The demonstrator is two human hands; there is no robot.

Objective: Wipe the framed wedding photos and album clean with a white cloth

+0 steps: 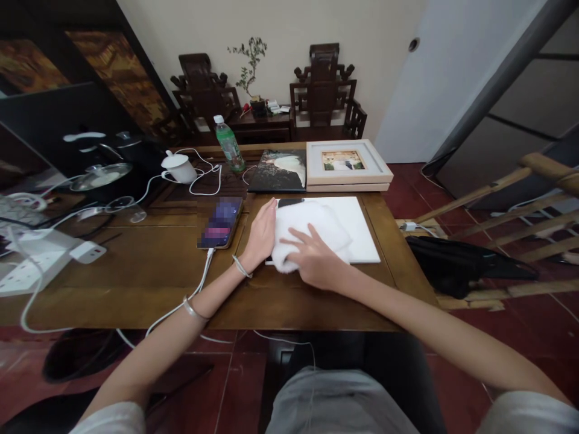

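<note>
A fluffy white cloth (312, 226) lies bunched over a flat picture panel (365, 238), which shows a white surface and a dark patch (291, 202) along its far edge. My right hand (316, 256) presses on the cloth with its fingers spread, and its thumb is hidden by the cloth and hand. Along the panel's left edge my left hand (262, 232) rests on its side, fingers stretched out and touching the edge and the cloth. The cloth covers much of the panel's left and middle.
Behind the panel lie a dark picture (278, 170) and a stack of framed pictures (348, 166). A phone (220, 223) on a charging cable is left of my hands. Further left are a green bottle (230, 144), a lidded white cup (178, 167) and a power strip (31, 265) with loose cables.
</note>
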